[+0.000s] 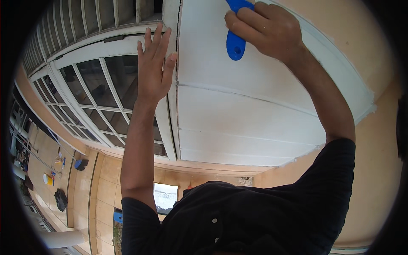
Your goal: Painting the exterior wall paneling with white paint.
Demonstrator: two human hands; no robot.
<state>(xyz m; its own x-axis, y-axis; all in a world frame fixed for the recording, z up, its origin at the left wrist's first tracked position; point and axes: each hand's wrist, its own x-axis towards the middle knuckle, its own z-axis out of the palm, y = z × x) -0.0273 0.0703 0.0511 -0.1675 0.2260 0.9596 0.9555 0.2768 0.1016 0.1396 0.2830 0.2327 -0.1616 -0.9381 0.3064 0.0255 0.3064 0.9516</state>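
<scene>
My right hand [267, 32], high at the upper right, grips a blue handled tool [236, 49] with a hole in the handle's end; its upper part is partly hidden by my fingers and the frame's rim. It is held over the white panelled surface [238, 123], which has thin seams across it. My left hand [155, 68] is raised with fingers stretched and apart, at the white frame [172, 131] along the panel's left edge; whether it touches the frame I cannot tell. Left of it are white-framed glass panes [91, 83] with louvred slats [85, 19] above.
Peach wall [374, 170] borders the panel. Below lie a tiled floor and steps [102, 182], a white-covered item [165, 195], a blue object [118, 216], a yellow-and-white container [48, 179], a black bag [60, 199] and a white column [63, 239].
</scene>
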